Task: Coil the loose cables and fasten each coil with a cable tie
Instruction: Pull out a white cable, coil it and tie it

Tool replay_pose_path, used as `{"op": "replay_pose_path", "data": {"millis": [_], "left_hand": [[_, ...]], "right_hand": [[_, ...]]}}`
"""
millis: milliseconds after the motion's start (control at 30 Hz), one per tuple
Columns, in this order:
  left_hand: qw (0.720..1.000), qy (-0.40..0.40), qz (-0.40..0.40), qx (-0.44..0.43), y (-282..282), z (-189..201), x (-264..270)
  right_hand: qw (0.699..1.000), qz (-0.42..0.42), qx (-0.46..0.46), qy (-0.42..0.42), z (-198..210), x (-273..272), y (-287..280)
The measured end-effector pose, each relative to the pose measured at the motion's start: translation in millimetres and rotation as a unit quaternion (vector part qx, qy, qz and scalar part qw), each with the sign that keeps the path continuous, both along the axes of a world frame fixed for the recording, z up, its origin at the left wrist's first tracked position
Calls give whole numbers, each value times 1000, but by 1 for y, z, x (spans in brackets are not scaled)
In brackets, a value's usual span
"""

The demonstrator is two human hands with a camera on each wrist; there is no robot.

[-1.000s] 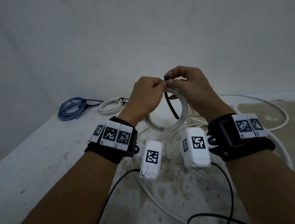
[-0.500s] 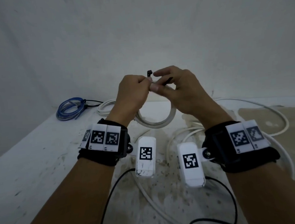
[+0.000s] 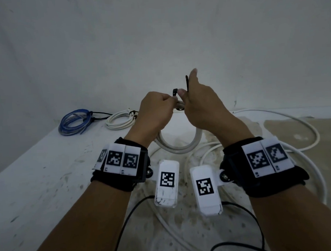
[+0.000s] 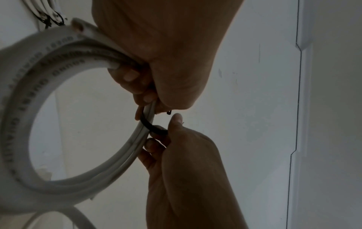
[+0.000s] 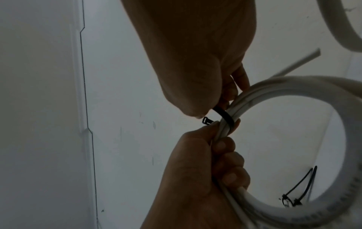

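A white cable coil (image 3: 180, 146) hangs in the air above the table, and my left hand (image 3: 166, 104) grips its top, fingers curled round the strands (image 5: 221, 148). A black cable tie (image 5: 225, 115) is looped round the coil right beside that grip. The tie's head (image 3: 175, 91) sticks up between the two hands. My right hand (image 3: 186, 98) pinches the tie's strap (image 4: 154, 129), and the tail (image 3: 187, 83) stands upright along that hand. The forefinger of the right hand points up.
A tied blue coil (image 3: 75, 121) and a tied white coil (image 3: 121, 120) lie at the table's back left. Loose white cable (image 3: 303, 130) loops over the right side and under my wrists. A thin black lead (image 3: 127, 218) runs along the near part.
The tie hung down through the coil a second ago; now it wraps the strands with its tail pointing up. Both hands and the coil have moved slightly up and left.
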State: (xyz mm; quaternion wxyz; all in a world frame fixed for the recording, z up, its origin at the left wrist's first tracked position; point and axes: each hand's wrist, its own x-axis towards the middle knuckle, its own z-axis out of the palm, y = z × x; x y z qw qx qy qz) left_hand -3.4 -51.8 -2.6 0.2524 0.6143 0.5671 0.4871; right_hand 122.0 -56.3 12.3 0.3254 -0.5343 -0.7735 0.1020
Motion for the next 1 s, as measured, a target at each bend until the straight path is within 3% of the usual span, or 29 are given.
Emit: {"op": "replay_pose_path", "data": {"millis": [133,300,533,800,1000], "left_hand": [[1000,7,0,2,0,-1,5],[999,-35,13,-30,1,1,-1],[997,-54,30,-42,5,2,-7],[998,-50,11,-38,1,0,-5],[998,-49,22,-37,4,0,-5]], "right_hand": [[993,-66,80,-65,-3,1,8],[995,10,89,-52,-4,2,13],[980,32,130,148,-5,3,10],[984,-18,132,115,-5,3,9],[980,-36,144,135,-4,3,8]]}}
